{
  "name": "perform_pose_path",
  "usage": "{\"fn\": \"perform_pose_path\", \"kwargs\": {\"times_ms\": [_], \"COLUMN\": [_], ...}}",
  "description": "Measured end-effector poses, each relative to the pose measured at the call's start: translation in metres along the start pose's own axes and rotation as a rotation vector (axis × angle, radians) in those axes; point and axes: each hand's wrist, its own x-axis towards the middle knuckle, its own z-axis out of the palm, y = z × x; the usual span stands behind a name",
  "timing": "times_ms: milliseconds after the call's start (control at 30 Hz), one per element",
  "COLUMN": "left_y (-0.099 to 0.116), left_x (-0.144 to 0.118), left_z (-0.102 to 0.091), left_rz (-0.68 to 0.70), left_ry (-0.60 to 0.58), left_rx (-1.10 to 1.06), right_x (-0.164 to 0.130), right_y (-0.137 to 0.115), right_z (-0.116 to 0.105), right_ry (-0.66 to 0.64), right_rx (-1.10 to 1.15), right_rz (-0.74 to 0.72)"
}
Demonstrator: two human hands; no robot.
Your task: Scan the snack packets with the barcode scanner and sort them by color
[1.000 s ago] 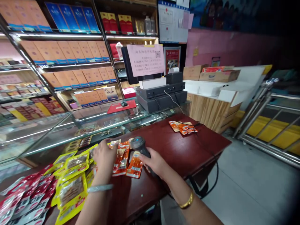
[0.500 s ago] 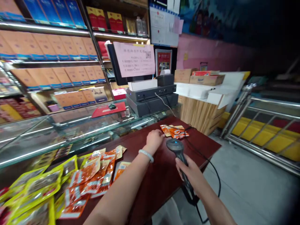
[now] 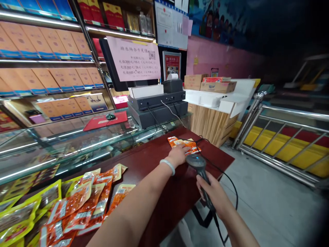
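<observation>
Packets [image 3: 193, 145] in head view: spread at far end of table [image 3: 154, 156], reached by left hand [image 3: 178, 155]; whether anything is pinched, cannot be told. Scanner [image 3: 196, 161] gripped round handle by right hand [image 3: 209, 190], presumably so its head is left uncovered. Cord [image 3: 233, 187] slung slack, likely for free movement. Pile [image 3: 82, 209] heaped nearer, well apart.

A pink wall [image 3: 221, 60] stands behind a wood-fronted counter [image 3: 205, 118].
</observation>
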Motion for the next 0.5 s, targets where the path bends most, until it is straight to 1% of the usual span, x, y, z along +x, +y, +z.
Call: {"fn": "perform_pose_path", "kwargs": {"times_ms": [133,233,300,400,433,500], "left_y": [-0.003,-0.005,-0.006,-0.006,-0.005,-0.002], "left_x": [-0.045,-0.084,-0.107,-0.13,-0.135,-0.142], "left_z": [-0.008,-0.014,-0.017,-0.019,-0.018,-0.018], "left_rz": [0.025,0.039,0.021,-0.09,-0.145,-0.273], "left_ry": [0.058,0.054,0.036,0.038,0.074,0.221], "left_rx": [-0.056,-0.136,-0.228,-0.344,-0.334,-0.206], "right_x": [-0.009,-0.017,-0.023,-0.029,-0.031,-0.034], "right_y": [0.0,0.003,0.005,0.007,0.008,0.008], "right_z": [0.003,0.008,0.013,0.023,0.026,0.031], "right_ry": [-0.028,-0.069,-0.101,-0.133,-0.139,-0.142], "right_rx": [0.032,0.065,0.079,0.073,0.07,0.071], "right_rz": [-0.018,0.001,0.02,0.036,0.037,0.031]}}
